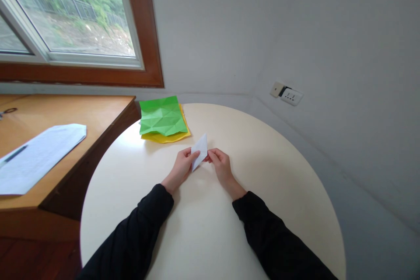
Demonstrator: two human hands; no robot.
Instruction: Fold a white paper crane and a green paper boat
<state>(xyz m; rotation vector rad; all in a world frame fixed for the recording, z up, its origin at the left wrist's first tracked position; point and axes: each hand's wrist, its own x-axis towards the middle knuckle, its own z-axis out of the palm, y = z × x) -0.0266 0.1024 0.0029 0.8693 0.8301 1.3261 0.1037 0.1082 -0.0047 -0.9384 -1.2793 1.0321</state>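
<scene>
Folded white paper (200, 151): light, creasable (likely slippery); left hand (182, 167) and right hand (220, 165) grip pinched on opposite edges.

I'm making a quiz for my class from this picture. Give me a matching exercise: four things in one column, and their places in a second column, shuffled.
Things:
1. white folded paper
2. green creased sheet
3. yellow sheet
4. wall socket

Places:
A. under the green sheet, only its edges showing
B. on the wall, right of the round table
C. pinched between the left hand and right hand
D. on top of the stack at the table's far edge

Pairs: 1-C, 2-D, 3-A, 4-B
</scene>
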